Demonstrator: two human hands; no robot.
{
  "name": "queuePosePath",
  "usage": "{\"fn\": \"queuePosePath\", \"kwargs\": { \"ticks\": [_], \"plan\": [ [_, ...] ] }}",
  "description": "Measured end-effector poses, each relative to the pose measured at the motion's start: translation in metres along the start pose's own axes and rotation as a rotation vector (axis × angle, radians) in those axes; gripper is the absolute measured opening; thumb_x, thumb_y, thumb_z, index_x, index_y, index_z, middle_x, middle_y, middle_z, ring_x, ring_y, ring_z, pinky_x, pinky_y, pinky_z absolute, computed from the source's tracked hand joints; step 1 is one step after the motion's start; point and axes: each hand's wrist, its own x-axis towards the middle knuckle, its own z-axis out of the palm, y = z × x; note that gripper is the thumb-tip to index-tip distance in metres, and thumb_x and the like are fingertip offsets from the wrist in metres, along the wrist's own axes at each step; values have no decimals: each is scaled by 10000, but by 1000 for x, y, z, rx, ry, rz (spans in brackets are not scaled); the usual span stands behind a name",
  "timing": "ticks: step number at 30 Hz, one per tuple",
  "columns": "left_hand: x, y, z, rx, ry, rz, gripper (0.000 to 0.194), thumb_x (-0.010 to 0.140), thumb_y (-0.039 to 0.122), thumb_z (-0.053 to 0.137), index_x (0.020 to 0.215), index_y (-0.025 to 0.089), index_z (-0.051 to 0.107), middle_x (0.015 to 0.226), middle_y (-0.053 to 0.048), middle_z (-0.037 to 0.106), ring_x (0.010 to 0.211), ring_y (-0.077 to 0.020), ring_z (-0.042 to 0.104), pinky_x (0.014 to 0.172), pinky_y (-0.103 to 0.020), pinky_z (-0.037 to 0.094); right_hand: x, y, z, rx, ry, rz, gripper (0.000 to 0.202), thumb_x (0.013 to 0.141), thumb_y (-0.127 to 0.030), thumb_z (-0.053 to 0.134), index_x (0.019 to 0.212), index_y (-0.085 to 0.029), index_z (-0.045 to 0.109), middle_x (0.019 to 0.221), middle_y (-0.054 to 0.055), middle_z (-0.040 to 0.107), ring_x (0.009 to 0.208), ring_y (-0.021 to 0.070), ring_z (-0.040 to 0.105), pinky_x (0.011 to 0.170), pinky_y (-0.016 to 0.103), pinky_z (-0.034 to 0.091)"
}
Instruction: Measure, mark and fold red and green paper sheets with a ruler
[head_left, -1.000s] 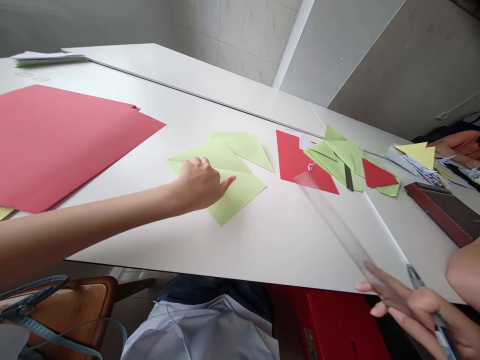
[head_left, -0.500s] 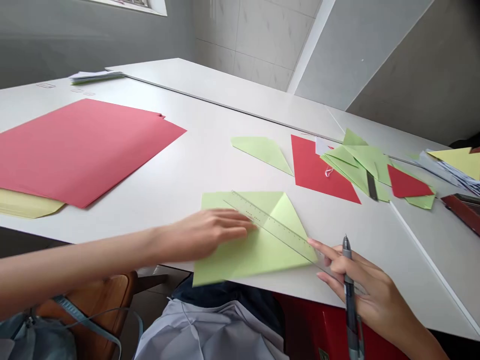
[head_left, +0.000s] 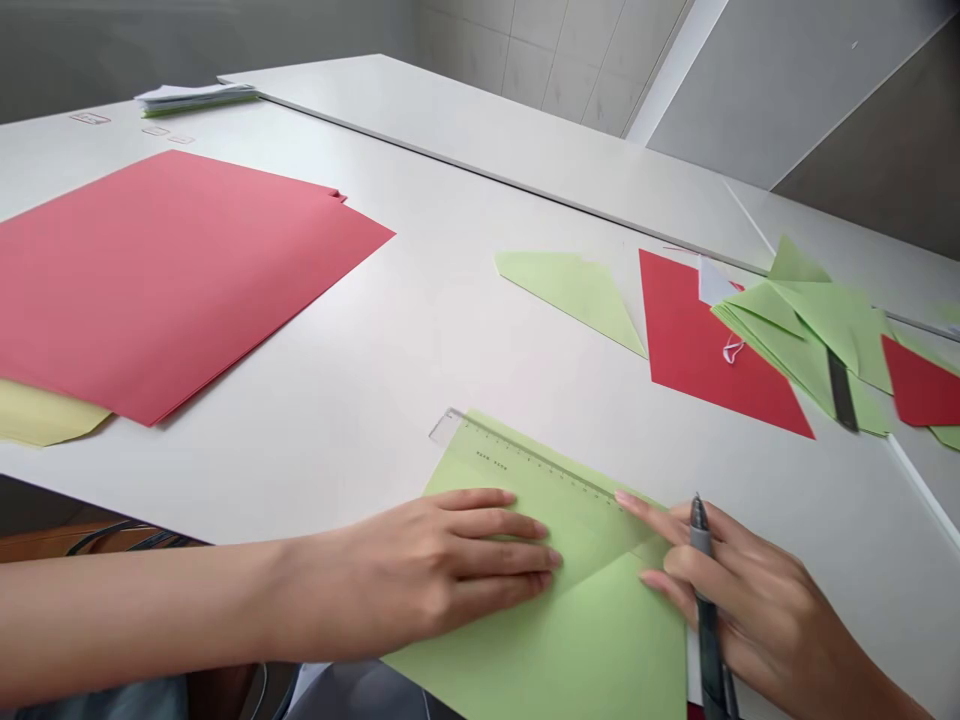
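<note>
A green paper sheet (head_left: 600, 640) with a crease lies at the table's front edge. Across its upper part rests a clear plastic ruler (head_left: 525, 452), its left end sticking out past the paper. My left hand (head_left: 480, 560) lies flat on the sheet just below the ruler, fingers spread slightly. At the ruler's right end, my right hand (head_left: 742, 590) touches it with the index fingertip while holding a dark pen (head_left: 709, 610) between its fingers, tip pointing up and away.
Large red sheets (head_left: 187, 280) lie at the left over yellow paper (head_left: 45, 415). Beyond the ruler is a green scrap (head_left: 574, 295). Red paper (head_left: 705, 340), green pieces (head_left: 825, 320) and a dark strip (head_left: 841, 390) sit at the right. A paper stack (head_left: 195, 97) stands at the back left.
The green sheet has turned, and the ruler now lies near its upper edge. My left hand has moved onto the middle of the paper. The view has shifted too.
</note>
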Motion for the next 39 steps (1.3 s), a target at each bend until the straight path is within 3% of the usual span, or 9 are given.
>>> {"fn": "queuePosePath", "kwargs": {
  "ticks": [5,7,9,13,16,19,23,28,39],
  "plan": [
    [-5,6,3,149,195,-16,318,986,151,443,1213,171,666,1304,-48,655,1245,-170,585,1178,-333,412,-6,-5,-1,4,-16,13,176,864,-34,552,867,-202,602,1332,81,657,1054,260,655,812,365,572],
    [-8,7,8,192,293,-116,282,988,269,502,1194,189,677,1250,-58,684,1223,-201,599,1129,-370,462,3,-9,1,14,30,-3,153,853,-41,585,847,-194,585,1307,104,669,1172,280,626,910,373,558],
    [-10,7,13,238,326,-210,380,975,392,529,1275,182,632,1328,-62,638,1299,-249,543,1110,-413,470,14,-13,6,29,58,-19,151,846,-33,596,843,-181,566,1311,128,663,1261,300,585,1008,399,523],
    [-11,5,18,306,205,-221,544,958,498,525,1438,247,481,1519,-43,448,1435,-284,382,1124,-461,434,29,-13,18,109,18,-46,200,837,25,491,871,-163,552,1360,147,628,1332,297,537,1072,416,499],
    [-10,2,17,332,175,-230,567,948,521,526,1473,339,411,1561,-10,382,1456,-292,344,1136,-502,399,30,-9,19,120,12,-41,236,809,30,452,893,-158,567,1335,150,646,1320,268,553,1058,376,515],
    [-9,-1,18,357,190,-252,531,958,531,499,1458,366,429,1553,-6,397,1451,-301,353,1172,-556,309,29,-5,16,100,9,-50,243,793,2,460,918,-156,596,1343,132,645,1320,255,554,1066,359,509],
    [-9,0,22,352,186,-284,548,976,535,460,1493,386,357,1537,-23,424,1458,-259,347,1213,-527,234,26,-1,14,108,-3,-70,182,876,-64,482,963,-154,615,1484,83,519,1348,273,523,1093,384,491],
    [-11,4,29,351,161,-337,628,968,553,462,1526,311,308,1577,-39,349,1505,-271,230,1240,-549,114,26,0,20,107,30,-49,145,955,-125,486,949,-178,621,1467,57,544,1322,268,551,1082,378,509],
    [-10,2,31,357,191,-325,542,978,449,495,1495,344,373,1555,-2,394,1495,-282,253,1240,-560,89,23,-6,29,122,122,30,284,994,-109,398,861,-172,641,1407,50,606,1286,264,586,1047,402,542]
  ]
}}
